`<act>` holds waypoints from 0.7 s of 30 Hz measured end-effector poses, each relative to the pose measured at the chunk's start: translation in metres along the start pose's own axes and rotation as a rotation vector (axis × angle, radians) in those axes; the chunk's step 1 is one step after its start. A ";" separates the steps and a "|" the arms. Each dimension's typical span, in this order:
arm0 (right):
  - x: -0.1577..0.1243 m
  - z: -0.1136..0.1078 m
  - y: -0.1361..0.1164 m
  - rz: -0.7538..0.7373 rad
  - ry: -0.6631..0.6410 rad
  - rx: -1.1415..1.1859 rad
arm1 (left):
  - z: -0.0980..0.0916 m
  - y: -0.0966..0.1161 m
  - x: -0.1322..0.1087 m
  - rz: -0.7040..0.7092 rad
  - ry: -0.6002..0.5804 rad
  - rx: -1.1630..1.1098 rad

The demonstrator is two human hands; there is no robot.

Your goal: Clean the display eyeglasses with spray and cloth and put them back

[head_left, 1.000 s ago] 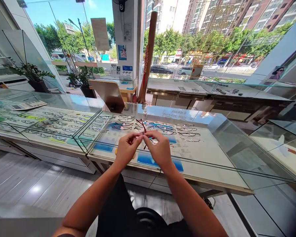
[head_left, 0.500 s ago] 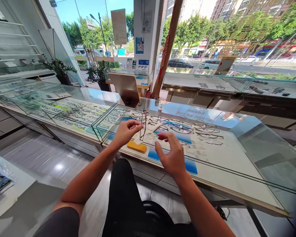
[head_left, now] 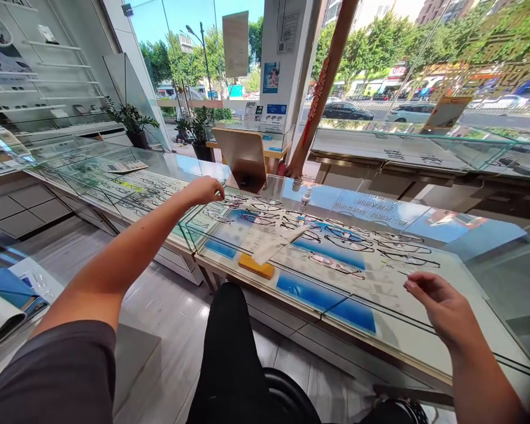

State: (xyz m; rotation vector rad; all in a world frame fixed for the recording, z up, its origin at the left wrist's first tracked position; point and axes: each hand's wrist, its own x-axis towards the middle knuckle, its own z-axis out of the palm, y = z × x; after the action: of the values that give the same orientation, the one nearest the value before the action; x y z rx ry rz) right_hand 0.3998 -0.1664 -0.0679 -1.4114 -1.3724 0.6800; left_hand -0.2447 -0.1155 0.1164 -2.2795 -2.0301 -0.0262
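My left hand (head_left: 208, 190) reaches over the glass counter at the left, its fingers curled downward and closed. At its fingertips is a pair of dark, reddish eyeglasses (head_left: 235, 202); the exact grip is partly hidden. My right hand (head_left: 439, 303) hovers above the right part of the counter with thumb and fingers pinched together. What the pinch holds, if anything, is too small to make out. Clear-lensed eyeglasses (head_left: 408, 259) lie just beyond it. Between my hands are a pale cloth (head_left: 267, 250), a yellow glasses case (head_left: 256, 266) and several more eyeglasses (head_left: 347, 240).
The glass display counter (head_left: 406, 347) runs across in front of me. A small white spray bottle (head_left: 305, 199) and a mirror (head_left: 242, 156) stand toward its back. A calculator-like pad (head_left: 127, 167) lies at left. Blue sheets (head_left: 302, 288) show near the front edge.
My left hand has moved left and away from me with the eyeglasses. My right hand has swung to the right and its fingers have come together. The view has shifted slightly left.
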 end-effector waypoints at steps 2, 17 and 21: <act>0.001 -0.003 0.006 0.037 0.015 0.072 | 0.010 -0.005 0.004 -0.012 -0.027 0.028; -0.003 -0.005 -0.003 0.259 0.078 0.294 | 0.054 -0.016 0.024 -0.011 -0.141 0.155; -0.007 -0.002 -0.007 0.286 0.119 0.368 | 0.059 -0.019 0.026 -0.018 -0.159 0.182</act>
State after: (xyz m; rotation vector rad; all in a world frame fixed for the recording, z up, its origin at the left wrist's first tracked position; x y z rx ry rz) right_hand 0.3978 -0.1746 -0.0624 -1.3336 -0.9036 0.9649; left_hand -0.2635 -0.0827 0.0607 -2.2145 -2.0307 0.3349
